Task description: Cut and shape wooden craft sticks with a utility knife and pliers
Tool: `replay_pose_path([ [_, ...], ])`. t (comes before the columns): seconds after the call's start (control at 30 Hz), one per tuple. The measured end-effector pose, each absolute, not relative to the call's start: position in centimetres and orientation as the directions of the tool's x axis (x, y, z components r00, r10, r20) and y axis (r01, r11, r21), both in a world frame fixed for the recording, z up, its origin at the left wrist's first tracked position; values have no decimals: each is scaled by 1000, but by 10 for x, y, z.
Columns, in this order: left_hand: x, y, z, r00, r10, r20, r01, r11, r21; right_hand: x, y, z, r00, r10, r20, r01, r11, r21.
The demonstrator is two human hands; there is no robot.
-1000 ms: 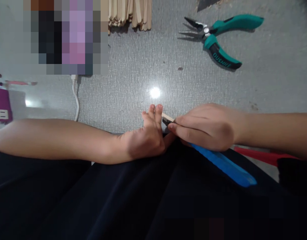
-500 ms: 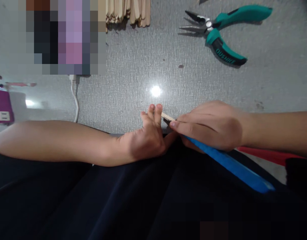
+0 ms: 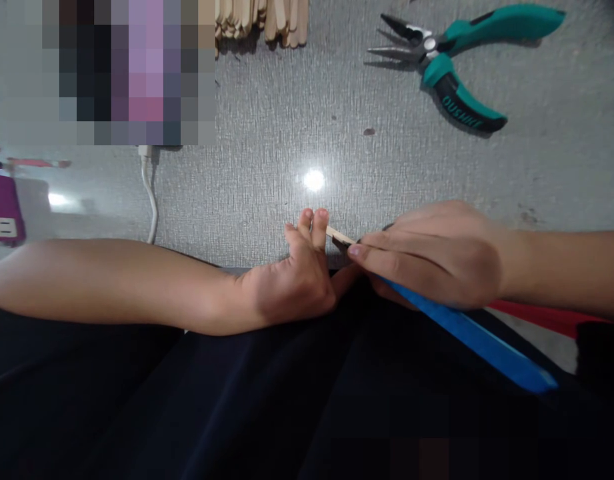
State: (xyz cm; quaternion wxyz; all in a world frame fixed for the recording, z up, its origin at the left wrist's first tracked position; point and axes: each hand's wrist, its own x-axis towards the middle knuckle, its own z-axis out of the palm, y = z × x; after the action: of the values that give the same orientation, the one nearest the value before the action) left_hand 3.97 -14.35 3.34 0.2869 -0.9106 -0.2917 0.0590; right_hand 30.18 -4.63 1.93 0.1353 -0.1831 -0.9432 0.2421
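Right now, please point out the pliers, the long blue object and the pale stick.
Pliers (image 3: 431, 45): head view, metal pivot.
Long blue object (image 3: 477, 335): head view, visible middle.
Pale stick (image 3: 339, 235): head view, exposed part.

My right hand (image 3: 439, 260) is blurred and, at centre, covers part of the stick (image 3: 337, 234) and blue handle (image 3: 479, 339); my left hand's (image 3: 299, 283) lowest fingertip is hidden. The top edge cuts the stick pile (image 3: 287, 23).

We see a grey counter (image 3: 237, 187) with a fine, streaky texture filling the upper view. A round white glare (image 3: 314, 180) shines near its middle, a fainter patch of light (image 3: 58, 200) lies left, and dark spots (image 3: 369, 132) mark it.
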Motion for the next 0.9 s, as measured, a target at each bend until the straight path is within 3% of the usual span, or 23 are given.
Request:
replay_pose_path([
  [0.23,38,-140,36,840,539,60,477,-681,-556,305,-46,21,-886,390,249,225,834,-504],
  [0.47,43,-149,38,785,620,4,535,-674,-509,304,-44,24,-876,365,317,197,868,-456],
  [0.67,44,-151,45,765,642,-59,578,-723,-379,305,-42,26,-890,377,255,207,834,-511],
  [0.77,44,-151,45,769,635,-70,557,-721,-412,309,-41,26,-911,374,176,235,819,-523],
  [0.9,44,-152,44,765,639,-80,556,-719,-417,310,-41,28,-911,372,176,232,818,-527],
])
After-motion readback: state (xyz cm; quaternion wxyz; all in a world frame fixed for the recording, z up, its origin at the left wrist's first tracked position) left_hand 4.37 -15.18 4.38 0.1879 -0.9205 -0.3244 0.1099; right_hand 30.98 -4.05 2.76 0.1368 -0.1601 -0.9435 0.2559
